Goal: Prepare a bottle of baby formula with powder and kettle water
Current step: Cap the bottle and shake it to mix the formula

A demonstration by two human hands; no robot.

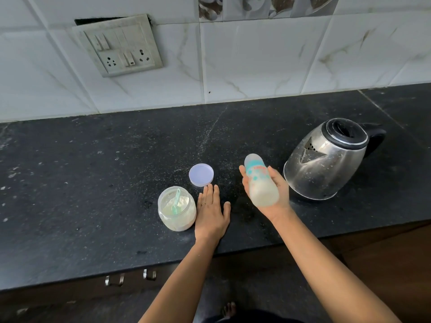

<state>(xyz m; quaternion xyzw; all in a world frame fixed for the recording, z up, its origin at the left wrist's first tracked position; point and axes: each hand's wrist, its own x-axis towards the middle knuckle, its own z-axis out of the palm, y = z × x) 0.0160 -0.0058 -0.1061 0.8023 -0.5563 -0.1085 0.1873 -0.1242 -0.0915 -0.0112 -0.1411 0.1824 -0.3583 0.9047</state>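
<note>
On the black speckled stone countertop (93, 183) stands one squat clear plastic jar (177, 209), open at the top and filled most of the way with pale cream powder. A single mint-green plastic scoop (176, 201) leans inside it, its bowl sunk in the powder. The jar's round, pale lilac lid (201, 174) lies flat on the stone just behind it, apart from the jar. The person's left hand (211, 213) rests palm down on the counter right beside the jar, fingers straight and together, thumb spread, holding nothing; its fingertips reach almost to the lid. The right hand (279, 187) is raised above the counter and wraps its fingers and thumb round one translucent baby bottle with teal and red print (260, 183). The bottle is tilted, base toward the person and top pointing away, with a whitish fill in its lower half. It is smeared by motion blur, so I cannot make out its top or whether the fill is liquid or powder. To the right, near that hand, sits one stainless steel electric kettle (326, 164) with a black lid and handle; the lid is down, so its contents are hidden. On the white marbled tile wall hangs one grimy switch plate (119, 45) with two sockets. Below the counter edge, shiny cabinet handles (114, 279) are only partly visible in the dark.
</note>
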